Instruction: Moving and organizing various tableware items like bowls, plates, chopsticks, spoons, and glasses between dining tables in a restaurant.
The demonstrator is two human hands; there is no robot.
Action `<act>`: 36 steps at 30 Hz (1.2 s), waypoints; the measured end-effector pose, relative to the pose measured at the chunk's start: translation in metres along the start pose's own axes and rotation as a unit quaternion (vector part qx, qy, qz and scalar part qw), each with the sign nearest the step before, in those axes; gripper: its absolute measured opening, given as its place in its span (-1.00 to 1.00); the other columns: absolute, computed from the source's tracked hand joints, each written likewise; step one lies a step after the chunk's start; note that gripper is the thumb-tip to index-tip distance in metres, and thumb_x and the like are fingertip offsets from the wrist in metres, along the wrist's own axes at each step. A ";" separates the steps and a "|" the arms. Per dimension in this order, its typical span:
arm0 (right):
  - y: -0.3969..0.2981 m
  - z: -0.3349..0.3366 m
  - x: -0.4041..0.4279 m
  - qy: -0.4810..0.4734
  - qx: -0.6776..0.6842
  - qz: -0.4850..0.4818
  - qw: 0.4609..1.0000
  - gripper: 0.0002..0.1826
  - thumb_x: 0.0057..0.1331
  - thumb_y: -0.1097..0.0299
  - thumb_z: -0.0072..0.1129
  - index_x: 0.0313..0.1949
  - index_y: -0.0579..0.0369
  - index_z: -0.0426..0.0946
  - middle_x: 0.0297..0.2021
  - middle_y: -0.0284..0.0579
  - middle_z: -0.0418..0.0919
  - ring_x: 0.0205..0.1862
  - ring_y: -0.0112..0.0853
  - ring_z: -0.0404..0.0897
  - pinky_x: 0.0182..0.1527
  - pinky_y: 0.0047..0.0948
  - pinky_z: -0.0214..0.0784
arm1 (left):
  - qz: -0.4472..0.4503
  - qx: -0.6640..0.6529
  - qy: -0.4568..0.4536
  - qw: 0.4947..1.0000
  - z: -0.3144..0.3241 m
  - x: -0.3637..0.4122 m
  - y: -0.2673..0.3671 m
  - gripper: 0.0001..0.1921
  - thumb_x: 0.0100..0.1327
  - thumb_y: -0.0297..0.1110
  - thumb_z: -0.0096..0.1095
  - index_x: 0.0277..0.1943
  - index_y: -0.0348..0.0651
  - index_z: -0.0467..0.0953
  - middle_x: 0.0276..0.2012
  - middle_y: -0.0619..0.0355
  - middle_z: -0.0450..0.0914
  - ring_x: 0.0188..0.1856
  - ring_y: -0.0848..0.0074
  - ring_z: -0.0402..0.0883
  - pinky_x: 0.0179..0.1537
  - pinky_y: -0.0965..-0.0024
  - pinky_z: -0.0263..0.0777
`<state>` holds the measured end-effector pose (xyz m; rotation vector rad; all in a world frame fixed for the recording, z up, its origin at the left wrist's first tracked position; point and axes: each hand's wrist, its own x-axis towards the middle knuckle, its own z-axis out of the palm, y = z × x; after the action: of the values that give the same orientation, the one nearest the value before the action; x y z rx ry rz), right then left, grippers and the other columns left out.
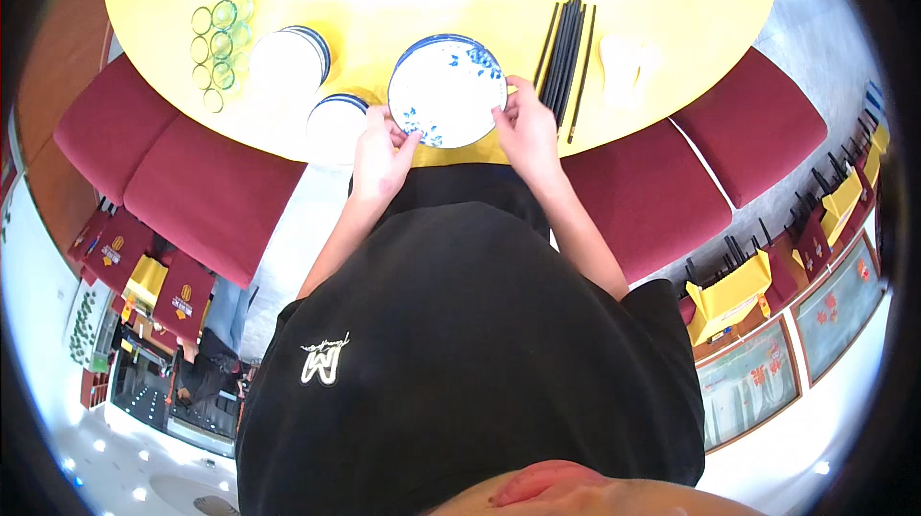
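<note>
A round white plate (447,91) with a blue rim and blue floral sprigs is in front of me at the table's near edge, possibly the top one of a stack. My left hand (383,150) grips its lower left rim, thumb on top and fingers beneath. On the opposite side, my right hand (529,129) pinches the right rim the same way. Just left of my left hand sits a smaller white, blue-edged dish stack (337,129). Black chopsticks (565,59) lie in a bundle beyond my right hand, a few of them apart.
The round yellow-covered table (460,5) bears several greenish glasses (221,45) at left and a white, blue-rimmed stack of dishes (288,61). Overexposed white items (622,70), perhaps spoons, lie at right. Red-covered chairs (209,199) flank me on both sides. A person (205,365) is behind at left.
</note>
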<state>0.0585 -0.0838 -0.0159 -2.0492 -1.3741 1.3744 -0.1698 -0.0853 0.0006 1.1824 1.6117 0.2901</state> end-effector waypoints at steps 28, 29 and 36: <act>-0.150 0.003 0.180 0.017 -0.123 -0.236 0.964 -0.44 0.10 0.24 0.45 0.08 0.11 0.50 -0.09 -0.02 0.63 -0.08 -0.21 0.64 -0.10 -0.27 0.52 | 0.072 -0.046 0.176 0.981 -0.090 -0.049 -0.018 -0.48 0.24 -0.48 0.26 0.26 -0.26 0.34 -0.25 0.18 0.52 -0.48 0.59 0.43 -0.46 0.48 0.32; -0.170 0.037 0.148 -0.002 -0.073 -0.247 0.966 -0.44 0.10 0.28 0.45 0.09 0.11 0.50 -0.09 -0.04 0.62 -0.08 -0.25 0.65 -0.12 -0.29 0.53 | 0.116 -0.074 0.214 0.967 -0.104 -0.047 -0.028 -0.49 0.24 -0.51 0.25 0.26 -0.26 0.35 -0.17 0.19 0.50 -0.45 0.66 0.41 -0.46 0.52 0.30; -0.236 0.245 0.039 -0.148 -0.213 -0.388 0.884 -0.57 0.02 0.57 0.27 -0.05 0.12 0.51 -0.12 -0.01 0.44 -0.09 -0.09 0.57 -0.12 -0.16 0.50 | -0.071 -0.386 0.120 0.912 -0.184 -0.018 -0.119 -0.39 0.26 -0.49 0.06 0.40 -0.27 0.23 0.14 0.15 0.52 -0.07 0.62 0.60 -0.16 0.54 0.41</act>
<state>-0.2708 0.0066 0.0060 -1.2075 -2.4461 1.0854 -0.3897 -0.0900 0.0035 0.4259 1.5473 0.9104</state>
